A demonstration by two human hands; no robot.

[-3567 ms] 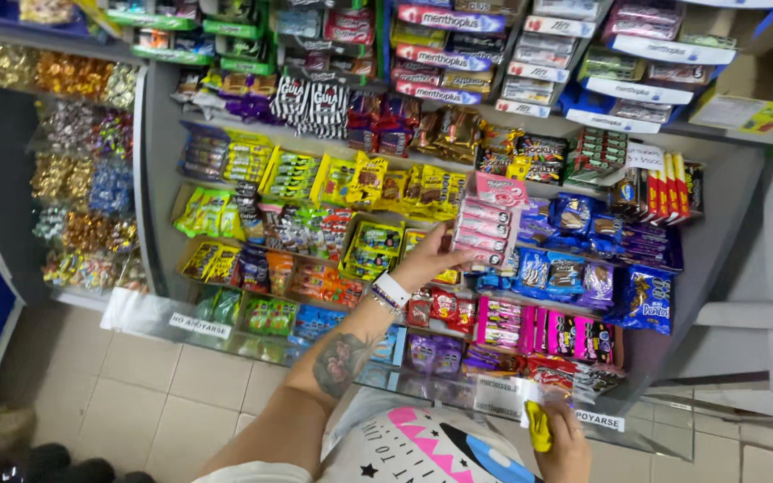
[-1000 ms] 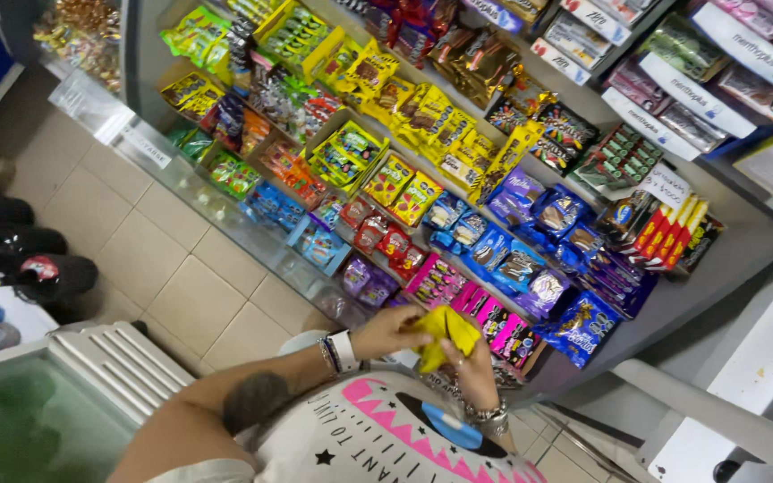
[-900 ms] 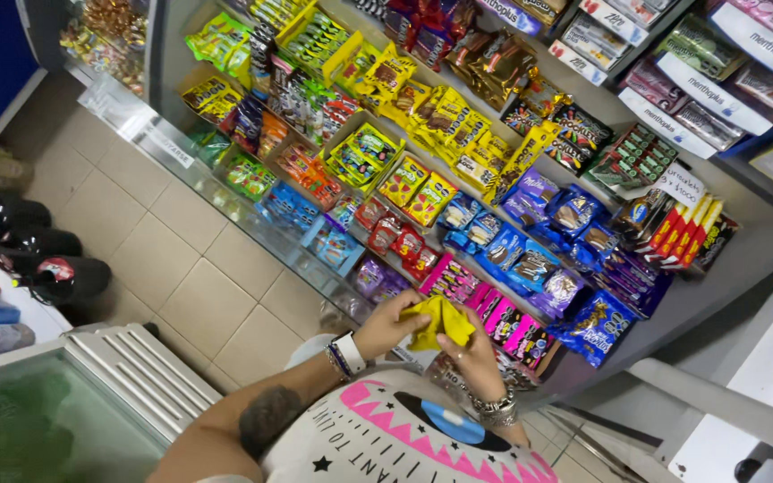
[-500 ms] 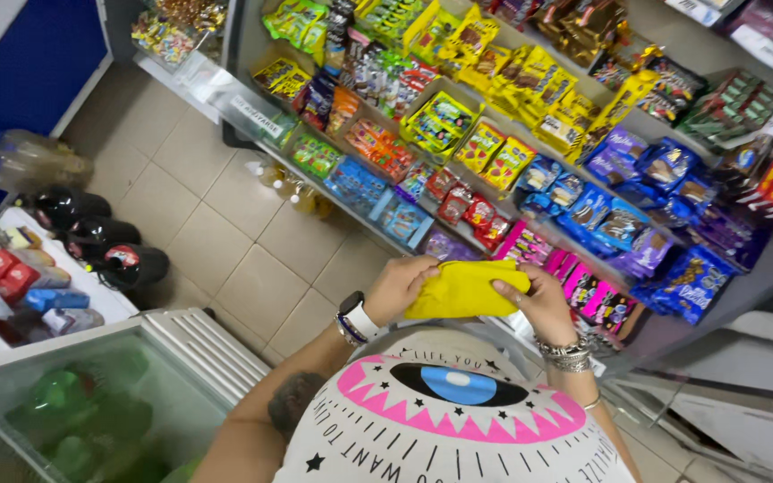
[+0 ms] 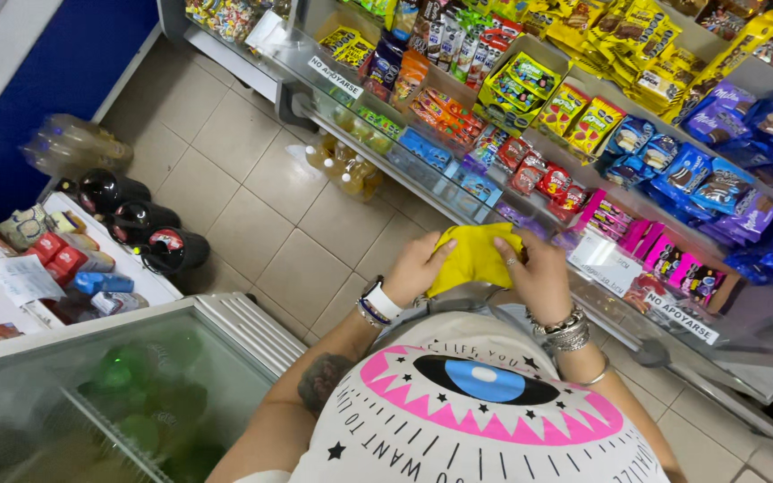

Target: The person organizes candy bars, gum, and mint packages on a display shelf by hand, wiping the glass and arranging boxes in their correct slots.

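Both hands have come together at the waist now, left hand and right hand with fingers clamped on the yellow cloth, bunched up between them and drawn back from the snack shelf.

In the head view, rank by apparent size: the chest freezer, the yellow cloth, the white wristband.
1. chest freezer, though nearness to the camera enlarges it
2. yellow cloth, held by both hands
3. white wristband
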